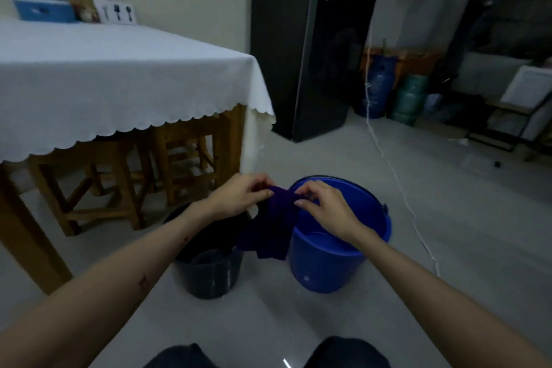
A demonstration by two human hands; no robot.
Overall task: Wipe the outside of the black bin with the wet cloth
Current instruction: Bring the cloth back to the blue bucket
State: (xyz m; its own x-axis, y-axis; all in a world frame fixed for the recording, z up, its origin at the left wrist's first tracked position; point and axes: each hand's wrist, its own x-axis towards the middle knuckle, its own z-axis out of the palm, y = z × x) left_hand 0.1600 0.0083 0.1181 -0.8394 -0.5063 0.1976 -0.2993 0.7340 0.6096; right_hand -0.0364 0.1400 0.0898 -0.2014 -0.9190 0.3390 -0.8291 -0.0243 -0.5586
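Above black bin (209, 272), both hands pinch purple cloth (268, 233).

A single head-worn wide-angle view looks forward and down from above the person's knees, near the black bin (209, 266) and blue bucket (337, 251) on the floor, the table (119, 69) at left.

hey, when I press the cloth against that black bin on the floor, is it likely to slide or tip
Probably slides: the black bin looks small, seemingly empty, on a glossy floor. Both hands, left hand and right hand, hold the cloth, so nothing steadies it.
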